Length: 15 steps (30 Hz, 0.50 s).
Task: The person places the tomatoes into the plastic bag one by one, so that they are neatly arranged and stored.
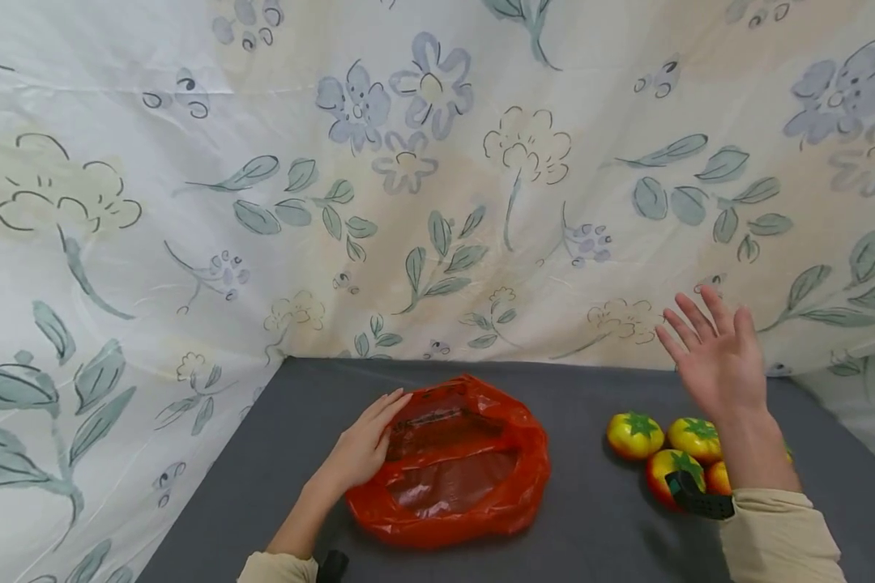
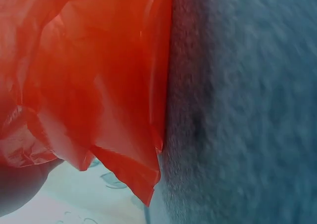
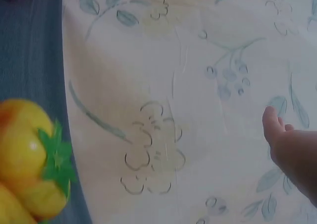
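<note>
A red plastic bag (image 1: pixel 448 528) stands on the grey table with its mouth spread wide, and dark print shows on its inner wall. My left hand (image 1: pixel 360 449) rests against the bag's left rim, fingers fairly straight along the edge. In the left wrist view the bag's crumpled side (image 2: pixel 99 85) fills much of the picture. Raised in the air at the right, my right hand (image 1: pixel 722 364) has its fingers spread and holds nothing. Below it lie several yellow-red, tomato-like fruits (image 1: pixel 633 444) with green star-shaped tops, partly hidden by the forearm.
A pale cloth (image 1: pixel 408 267) with flowers and leaves hangs behind and beside the dark grey tabletop (image 1: pixel 576 518). Black straps or camera mounts (image 1: pixel 700 498) sit at the wrists. The fruits lie to the right of the bag, with a gap between.
</note>
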Available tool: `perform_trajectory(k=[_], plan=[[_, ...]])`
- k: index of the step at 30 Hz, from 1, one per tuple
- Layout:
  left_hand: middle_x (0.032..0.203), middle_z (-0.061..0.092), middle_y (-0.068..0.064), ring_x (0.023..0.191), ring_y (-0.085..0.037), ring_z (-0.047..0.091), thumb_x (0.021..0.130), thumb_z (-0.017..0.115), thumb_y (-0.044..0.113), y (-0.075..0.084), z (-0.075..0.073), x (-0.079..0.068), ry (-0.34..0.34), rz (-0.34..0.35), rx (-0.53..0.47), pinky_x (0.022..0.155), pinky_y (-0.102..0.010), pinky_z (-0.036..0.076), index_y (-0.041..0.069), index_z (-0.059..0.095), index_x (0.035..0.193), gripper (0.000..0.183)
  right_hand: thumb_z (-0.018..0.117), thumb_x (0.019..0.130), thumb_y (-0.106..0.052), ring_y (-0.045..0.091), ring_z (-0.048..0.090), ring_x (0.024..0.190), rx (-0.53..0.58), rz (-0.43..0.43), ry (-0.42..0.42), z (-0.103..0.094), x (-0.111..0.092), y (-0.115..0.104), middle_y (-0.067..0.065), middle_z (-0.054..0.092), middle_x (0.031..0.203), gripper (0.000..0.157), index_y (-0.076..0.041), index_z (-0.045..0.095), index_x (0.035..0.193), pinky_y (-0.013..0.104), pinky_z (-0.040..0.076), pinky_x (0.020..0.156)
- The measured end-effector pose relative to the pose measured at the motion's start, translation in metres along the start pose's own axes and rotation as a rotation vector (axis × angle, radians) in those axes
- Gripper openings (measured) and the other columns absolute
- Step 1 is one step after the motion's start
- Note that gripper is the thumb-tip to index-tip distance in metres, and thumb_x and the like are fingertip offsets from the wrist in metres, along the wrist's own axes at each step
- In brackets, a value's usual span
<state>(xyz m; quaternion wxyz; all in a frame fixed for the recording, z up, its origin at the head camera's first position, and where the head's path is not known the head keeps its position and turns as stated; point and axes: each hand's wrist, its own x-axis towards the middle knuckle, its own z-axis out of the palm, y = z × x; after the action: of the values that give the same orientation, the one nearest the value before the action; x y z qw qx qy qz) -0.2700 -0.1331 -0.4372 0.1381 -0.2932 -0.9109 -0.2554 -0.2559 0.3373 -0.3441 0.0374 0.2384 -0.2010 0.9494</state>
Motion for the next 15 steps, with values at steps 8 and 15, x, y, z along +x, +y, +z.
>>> perform_trajectory(k=[8, 15], plan=[[0.149, 0.037, -0.009, 0.134, -0.029, 0.035, 0.088, 0.052, -0.012, 0.002, 0.005, 0.005, -0.015, -0.02, -0.027, 0.093, -0.052, 0.043, 0.012, 0.043, 0.144, 0.061, 0.036, 0.104, -0.029, 0.029, 0.046, 0.123, 0.035, -0.05, 0.063, -0.016, -0.021, -0.022, 0.008, 0.041, 0.141, 0.044, -0.019, 0.036, 0.147, 0.045, 0.04, 0.099], [0.149, 0.037, -0.009, 0.131, -0.029, 0.039, 0.088, 0.052, -0.011, 0.0, 0.006, 0.01, -0.005, 0.005, -0.035, 0.083, -0.05, 0.049, 0.013, 0.045, 0.143, 0.061, 0.04, 0.104, -0.026, 0.026, 0.045, 0.124, 0.115, -0.088, 0.154, -0.027, -0.033, -0.039, 0.006, 0.042, 0.139, 0.04, -0.02, 0.041, 0.143, 0.045, 0.04, 0.098]])
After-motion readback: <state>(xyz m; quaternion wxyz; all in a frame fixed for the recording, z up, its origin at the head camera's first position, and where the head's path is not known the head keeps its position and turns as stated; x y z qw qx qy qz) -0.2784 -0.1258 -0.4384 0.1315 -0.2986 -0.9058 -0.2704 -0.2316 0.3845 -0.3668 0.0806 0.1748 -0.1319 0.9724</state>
